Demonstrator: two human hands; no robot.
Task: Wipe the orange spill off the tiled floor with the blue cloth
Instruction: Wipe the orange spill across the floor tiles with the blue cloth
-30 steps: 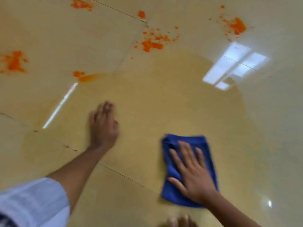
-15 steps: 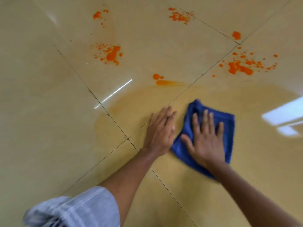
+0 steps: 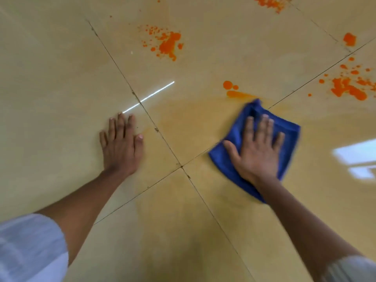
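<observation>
My right hand (image 3: 257,151) lies flat with spread fingers on the folded blue cloth (image 3: 289,137), pressing it onto the beige tiled floor (image 3: 50,78). The cloth's far corner touches an orange smear (image 3: 238,94) below two round orange drops (image 3: 227,84). More orange splatter lies farther off: one patch (image 3: 168,44) ahead, one (image 3: 350,88) at the right, a blot (image 3: 349,39) and a patch (image 3: 270,2) at the top. My left hand (image 3: 120,147) rests palm down on the bare tile, left of the grout cross, holding nothing.
A faint yellowish wet film (image 3: 193,119) covers the tiles between and below my hands. Dark grout lines cross at a joint (image 3: 181,166). Window glare (image 3: 358,159) shines on the floor at the right, and a thin light streak (image 3: 148,97) ahead of my left hand.
My hands, side by side half a second ago, now sit far apart. The cloth under my right hand has slid right and forward to the orange smear. The view has shifted.
</observation>
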